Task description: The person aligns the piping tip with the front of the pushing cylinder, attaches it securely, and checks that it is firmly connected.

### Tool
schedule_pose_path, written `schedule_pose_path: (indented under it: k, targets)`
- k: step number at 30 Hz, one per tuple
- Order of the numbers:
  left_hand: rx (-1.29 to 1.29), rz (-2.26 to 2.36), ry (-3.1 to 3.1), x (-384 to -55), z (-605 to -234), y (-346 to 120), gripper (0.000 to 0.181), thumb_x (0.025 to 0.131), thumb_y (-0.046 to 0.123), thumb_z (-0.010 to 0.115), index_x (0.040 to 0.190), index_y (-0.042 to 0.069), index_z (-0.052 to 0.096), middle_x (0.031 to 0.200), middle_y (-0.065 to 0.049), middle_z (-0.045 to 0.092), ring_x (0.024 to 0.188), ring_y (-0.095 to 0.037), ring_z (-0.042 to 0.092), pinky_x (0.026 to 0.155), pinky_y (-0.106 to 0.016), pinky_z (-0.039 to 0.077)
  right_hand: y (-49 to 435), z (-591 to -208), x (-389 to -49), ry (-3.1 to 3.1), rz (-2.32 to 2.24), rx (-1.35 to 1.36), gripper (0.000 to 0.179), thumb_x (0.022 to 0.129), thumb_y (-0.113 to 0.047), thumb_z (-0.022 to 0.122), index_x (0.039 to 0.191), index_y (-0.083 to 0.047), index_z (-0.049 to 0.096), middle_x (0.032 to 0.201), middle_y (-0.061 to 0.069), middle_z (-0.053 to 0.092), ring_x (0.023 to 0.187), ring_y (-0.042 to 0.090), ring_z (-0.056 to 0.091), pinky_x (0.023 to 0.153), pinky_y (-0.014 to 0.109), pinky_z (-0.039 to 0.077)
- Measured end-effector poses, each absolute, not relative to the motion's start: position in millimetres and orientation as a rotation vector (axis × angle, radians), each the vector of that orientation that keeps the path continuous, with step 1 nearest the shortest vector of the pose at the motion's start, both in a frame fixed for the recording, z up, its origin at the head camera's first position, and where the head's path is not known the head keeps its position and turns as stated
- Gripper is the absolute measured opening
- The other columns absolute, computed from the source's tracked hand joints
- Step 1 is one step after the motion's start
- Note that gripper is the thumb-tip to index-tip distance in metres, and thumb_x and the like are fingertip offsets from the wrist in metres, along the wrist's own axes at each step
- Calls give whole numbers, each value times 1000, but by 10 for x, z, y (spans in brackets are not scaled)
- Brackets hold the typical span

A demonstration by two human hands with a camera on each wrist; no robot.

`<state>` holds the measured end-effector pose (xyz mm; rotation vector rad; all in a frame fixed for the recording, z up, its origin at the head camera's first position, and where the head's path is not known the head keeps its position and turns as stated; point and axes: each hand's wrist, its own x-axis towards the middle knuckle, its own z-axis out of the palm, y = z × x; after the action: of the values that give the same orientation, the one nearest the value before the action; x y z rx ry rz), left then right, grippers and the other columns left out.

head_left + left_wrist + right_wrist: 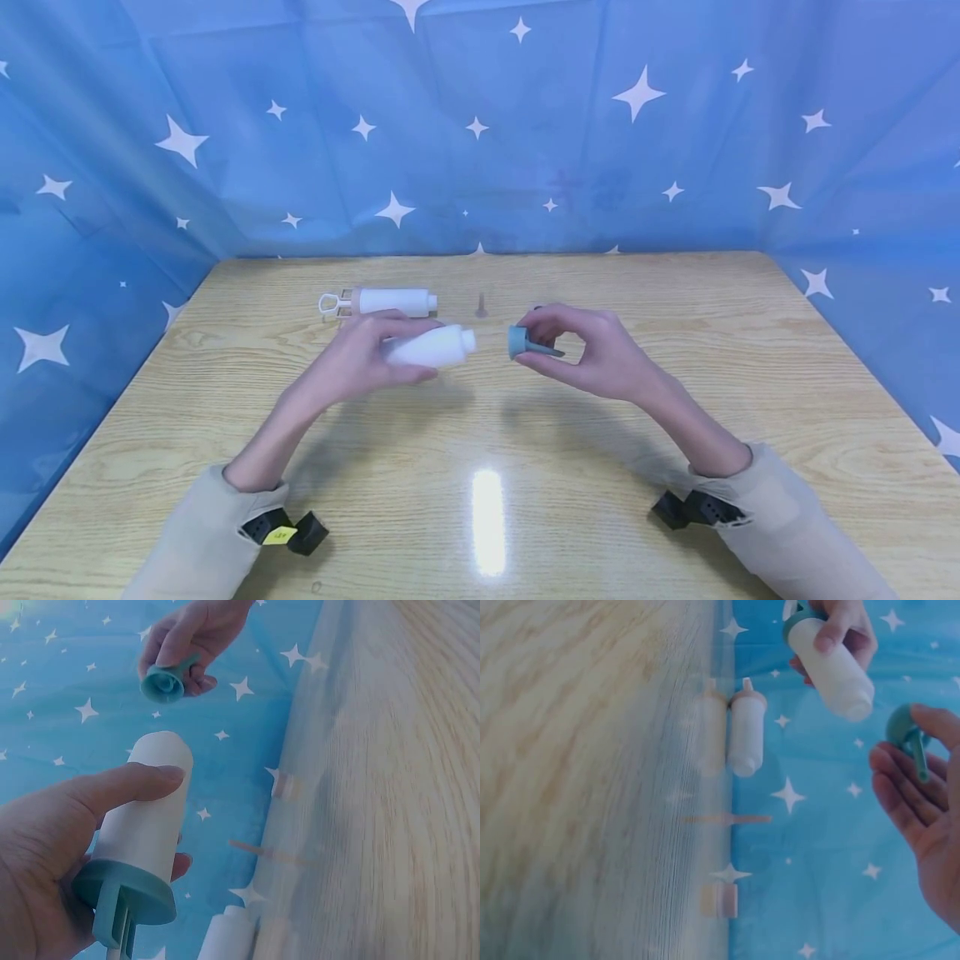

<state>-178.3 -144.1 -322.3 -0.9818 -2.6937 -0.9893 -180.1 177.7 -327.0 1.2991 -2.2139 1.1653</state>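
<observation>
My left hand (362,352) grips a white syringe-like tube (433,347), thumb along its side. A teal collar (127,889) with a plunger handle is at its near end in the left wrist view. The tube's narrower end points right, toward my right hand (611,354). Between thumb and fingers, that hand pinches a teal cap (517,342) with a thin spout (920,759). The cap's round opening (163,685) faces the tube, with a gap between the two. Both pieces are held above the table.
A second white tube (396,301) with a beige collar and ring handle lies behind my left hand. A small brown flared piece (481,307) is on the table (420,533). A pinkish-brown piece (727,900) sits farther right. A blue star-patterned curtain (525,167) borders the table.
</observation>
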Motion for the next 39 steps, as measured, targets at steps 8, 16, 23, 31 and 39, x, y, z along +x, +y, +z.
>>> schedule_pose_path:
  k: [8,16,23,31,39]
  targets:
    - [-1030,-962,-2660,-1692,-3152,-1364,56,75,24,90,127,13,72,117,-12,72,100,-27,68,82,-44,56,1746,-3260,-1781,-2228,1178,1340,42,79,1,82,117,-7,68,89,-7,69,77,8,65,69,22,53]
    - [-1050,-966,-2642,-1602,-3100,-1289,55,75,24,91,125,12,73,114,-13,72,95,-25,68,76,-39,57,1729,-3267,-1767,-2233,1183,1367,42,78,1,83,117,-7,68,90,-6,70,76,8,65,68,23,53]
    - [-1110,-980,-2591,-1569,-3096,-1254,53,75,22,91,124,12,74,108,-7,73,91,-20,68,77,-37,57,1703,-3249,-1733,-2239,1185,1381,41,79,-2,84,117,-8,68,92,-7,70,80,7,66,68,23,54]
    - [-1127,-982,-2579,-1549,-3099,-1218,53,75,22,91,124,13,74,106,-6,72,90,-18,68,76,-35,56,1675,-3245,-1712,-2220,1176,1407,39,80,-3,84,115,-8,68,92,-6,72,80,7,67,71,23,54]
    - [-1145,-1000,-2566,-1534,-3115,-1200,52,76,20,90,125,13,73,105,-6,73,89,-18,67,74,-34,56,1651,-3254,-1707,-2205,1153,1435,38,79,-3,85,113,-7,68,94,-4,73,82,8,69,76,24,56]
